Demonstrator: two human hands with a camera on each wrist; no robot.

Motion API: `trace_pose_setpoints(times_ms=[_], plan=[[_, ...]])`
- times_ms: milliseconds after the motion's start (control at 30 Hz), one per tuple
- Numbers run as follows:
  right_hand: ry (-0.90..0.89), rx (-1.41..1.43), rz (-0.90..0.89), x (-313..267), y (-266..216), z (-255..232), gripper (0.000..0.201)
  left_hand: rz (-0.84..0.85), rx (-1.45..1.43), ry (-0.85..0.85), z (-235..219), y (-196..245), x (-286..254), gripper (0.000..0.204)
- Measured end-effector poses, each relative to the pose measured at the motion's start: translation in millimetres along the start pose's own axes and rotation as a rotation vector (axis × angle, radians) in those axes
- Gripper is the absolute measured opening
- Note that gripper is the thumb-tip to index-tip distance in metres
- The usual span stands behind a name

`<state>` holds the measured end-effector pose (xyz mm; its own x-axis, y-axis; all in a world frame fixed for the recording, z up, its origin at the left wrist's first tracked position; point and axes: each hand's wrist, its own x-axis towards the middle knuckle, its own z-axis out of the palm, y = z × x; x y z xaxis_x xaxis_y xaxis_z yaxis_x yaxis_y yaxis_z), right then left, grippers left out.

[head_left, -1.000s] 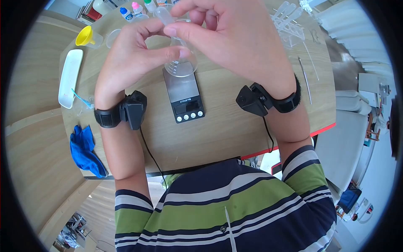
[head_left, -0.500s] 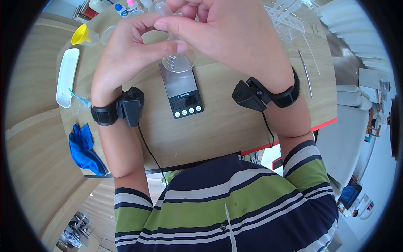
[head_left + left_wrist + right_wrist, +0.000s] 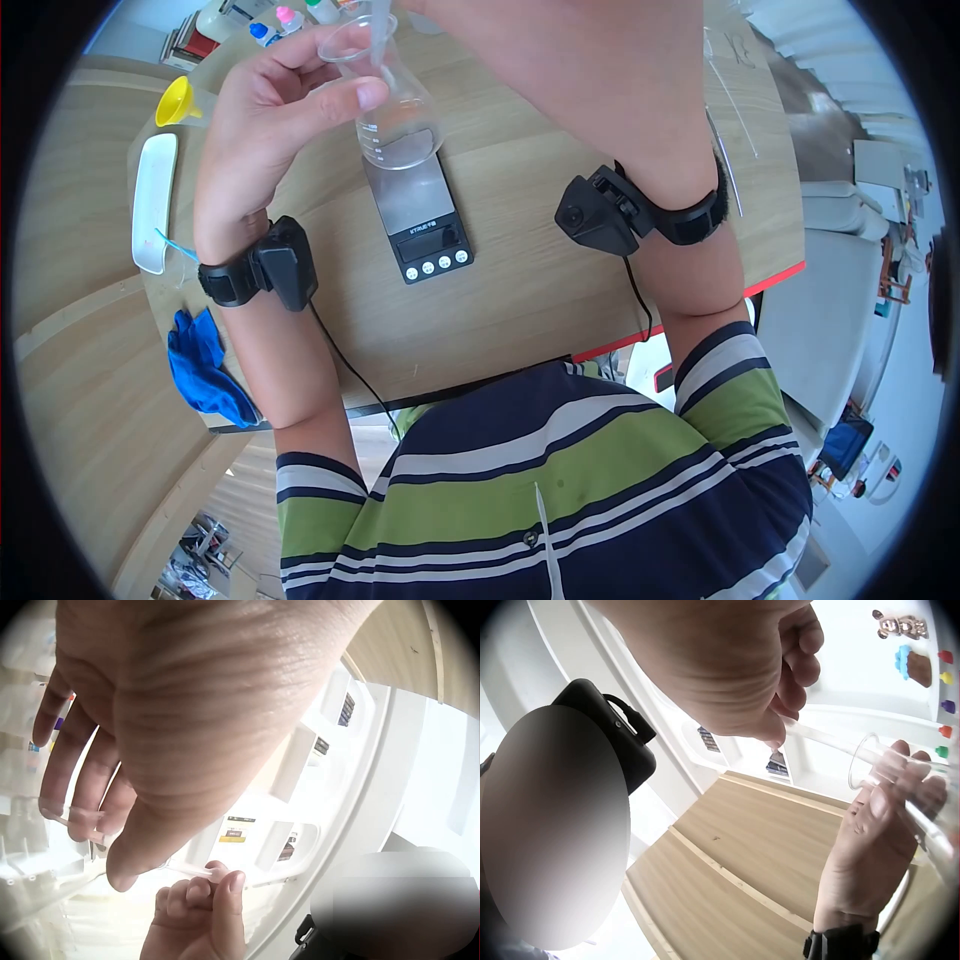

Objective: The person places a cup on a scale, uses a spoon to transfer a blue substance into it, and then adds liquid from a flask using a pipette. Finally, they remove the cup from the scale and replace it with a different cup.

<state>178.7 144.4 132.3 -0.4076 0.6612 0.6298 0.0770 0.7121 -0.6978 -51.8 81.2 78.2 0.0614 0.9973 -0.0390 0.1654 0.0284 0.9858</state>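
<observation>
My left hand (image 3: 270, 115) grips a clear conical flask (image 3: 400, 135) by its neck, thumb across the front. White graduations mark the flask, whose tilted base overlaps the plate of a kitchen-type digital scale (image 3: 412, 205) in the head view. A clear plastic dropper pipette (image 3: 821, 736) runs down into the flask's mouth. My right hand (image 3: 720, 667), raised above the flask, pinches the pipette's upper end between thumb and fingers. The head view cuts off its fingers at the top edge; the left wrist view shows that hand (image 3: 196, 919) gripping the pipette.
Bottles with blue, pink and green caps stand at the back. On the left lie a yellow funnel (image 3: 175, 102), a white tray (image 3: 153, 200) and a blue cloth (image 3: 208, 368). A thin metal rod (image 3: 736, 185) lies at right, partly behind my right wrist.
My right hand has risen out of the head view, drawing the pipette upward from the flask's neck. My left hand and the flask have shifted a little left, and the flask leans more.
</observation>
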Motion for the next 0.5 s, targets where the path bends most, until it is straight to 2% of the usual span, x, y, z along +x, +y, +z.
trace_pose_setpoints(times_ms=[33, 133, 167, 300, 367, 500], plan=[[0.060, -0.024, -0.100, -1, 2, 2, 0.013, 0.001, -0.004, 0.000, -1, 0, 0, 0.050], [0.008, -0.076, 0.007, 2, -6, -7, 0.011, 0.008, -0.018, 0.006, 0, -1, 0, 0.051], [0.089, -0.056, -0.138, -1, 3, 1, 0.009, 0.015, -0.028, 0.016, 1, -1, 0, 0.052], [0.006, 0.045, -0.004, 0, -6, -6, 0.009, 0.000, -0.029, 0.024, -1, -1, 0, 0.052], [0.091, 0.037, -0.099, -6, -5, 1, 0.011, 0.007, -0.041, 0.027, 0, -2, 0, 0.053], [0.026, 0.043, -0.168, -2, 7, -4, 0.015, 0.034, -0.067, 0.020, -2, -7, 1, 0.055]])
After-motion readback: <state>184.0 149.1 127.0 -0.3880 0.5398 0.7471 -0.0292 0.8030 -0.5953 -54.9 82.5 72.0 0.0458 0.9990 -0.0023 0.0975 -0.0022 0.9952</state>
